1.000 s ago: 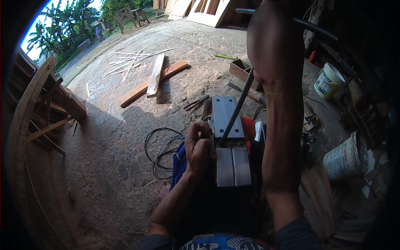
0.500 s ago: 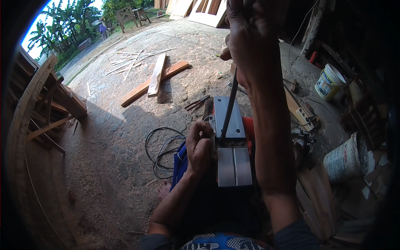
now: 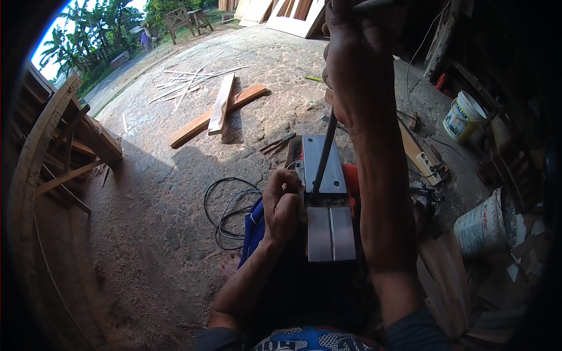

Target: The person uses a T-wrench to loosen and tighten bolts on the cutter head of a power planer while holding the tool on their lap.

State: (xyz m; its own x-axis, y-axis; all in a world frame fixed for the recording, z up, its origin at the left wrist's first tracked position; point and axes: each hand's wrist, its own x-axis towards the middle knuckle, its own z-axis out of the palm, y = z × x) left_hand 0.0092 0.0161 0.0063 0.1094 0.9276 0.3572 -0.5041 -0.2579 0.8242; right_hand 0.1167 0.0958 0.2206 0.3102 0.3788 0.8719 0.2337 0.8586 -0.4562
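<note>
An electric hand planer (image 3: 329,234) lies upside down in front of my body, its flat metal sole facing up. Closed at the planer's left side, my left hand (image 3: 282,205) steadies it, fingertips partly hidden. My right hand (image 3: 357,64) is raised high, wrapped round the upper part of a long-shafted wrench (image 3: 325,153). The dark shaft slants down to the cutter slot between the two sole plates, where its tip rests at the bolts. A grey bar shows at the top of the fist.
Dark cable loops (image 3: 225,213) lie left of my knee, and pliers (image 3: 277,143) beyond it. Crossed planks (image 3: 220,105) and thin strips are farther out. To the right are a power strip (image 3: 429,167), two white buckets (image 3: 464,117) and wood scraps. A wooden frame (image 3: 44,140) stands left.
The wrench shaft leans slightly less far from upright at its tip, and my right fist has turned a little, showing a grey bar. My left hand stays put on the planer.
</note>
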